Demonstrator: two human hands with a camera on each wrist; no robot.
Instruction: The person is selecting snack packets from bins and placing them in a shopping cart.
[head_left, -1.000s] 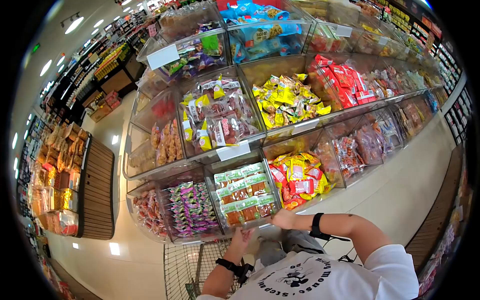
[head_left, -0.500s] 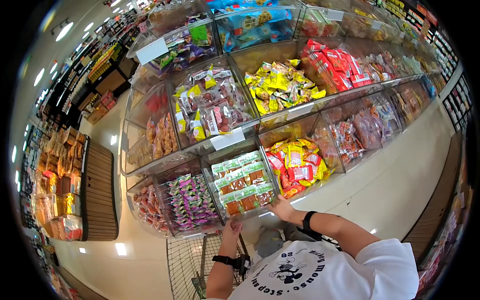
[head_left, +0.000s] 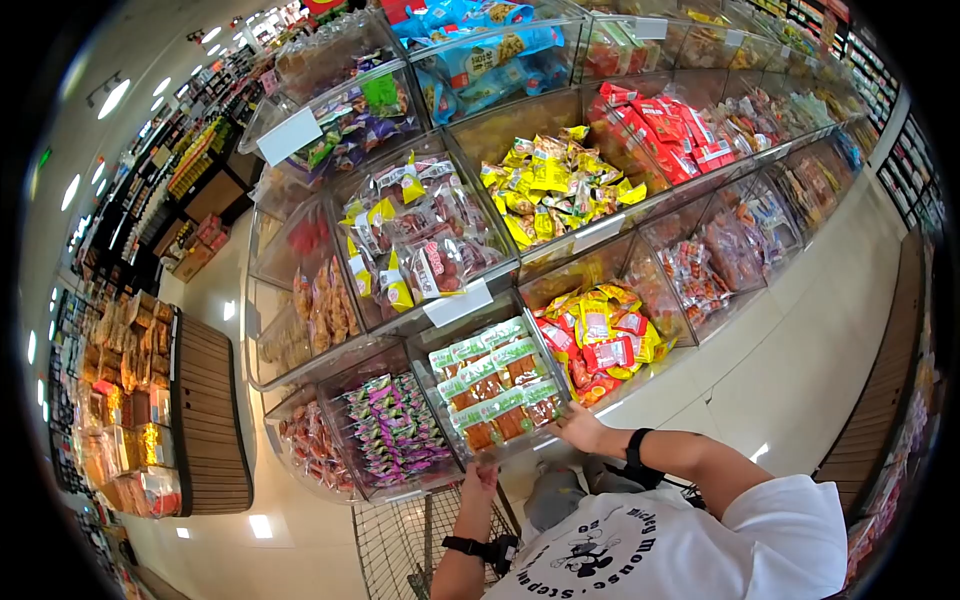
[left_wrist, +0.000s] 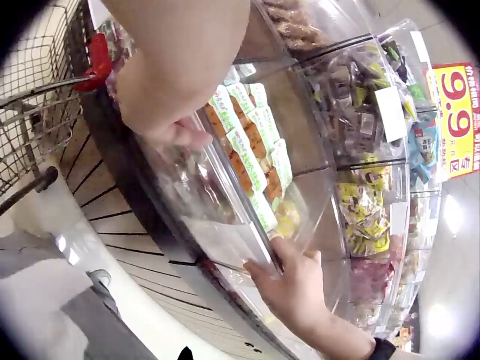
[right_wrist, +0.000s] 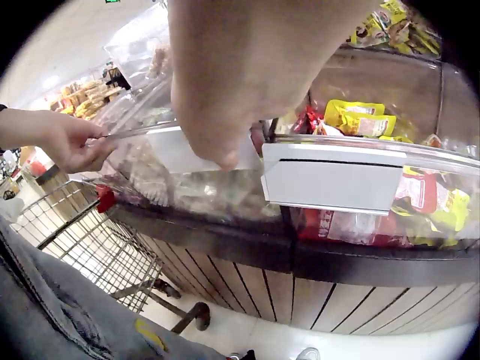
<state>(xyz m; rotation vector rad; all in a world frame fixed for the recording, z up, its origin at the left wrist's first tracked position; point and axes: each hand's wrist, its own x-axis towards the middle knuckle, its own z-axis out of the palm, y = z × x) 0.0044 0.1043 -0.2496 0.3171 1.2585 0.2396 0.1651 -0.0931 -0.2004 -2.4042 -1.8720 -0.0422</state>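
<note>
A clear bin holds rows of green-and-white packets with brown food inside [head_left: 500, 385]. My left hand [head_left: 480, 474] pinches its front rim [left_wrist: 238, 191] near the left corner; in the right wrist view this hand [right_wrist: 75, 142] has thumb and fingers on the edge. At the right corner my right hand [head_left: 578, 428] grips the same rim, and the left wrist view shows this hand [left_wrist: 292, 289] with its thumb over the edge. Close to the right wrist camera, the right hand [right_wrist: 247, 82] covers part of a white label. Neither hand holds a packet.
Purple-and-green packets [head_left: 395, 430] lie in the bin to the left, red-and-yellow bags [head_left: 605, 335] to the right. Higher tiers hold more snacks. A wire cart [head_left: 410, 535] stands below my left hand, and a wood-sided display [head_left: 215, 420] is further left.
The head view has shifted a little. My left hand's fingers, more spread a second ago, have drawn together at the rim. The right hand stays at its corner, and the packets lie as before.
</note>
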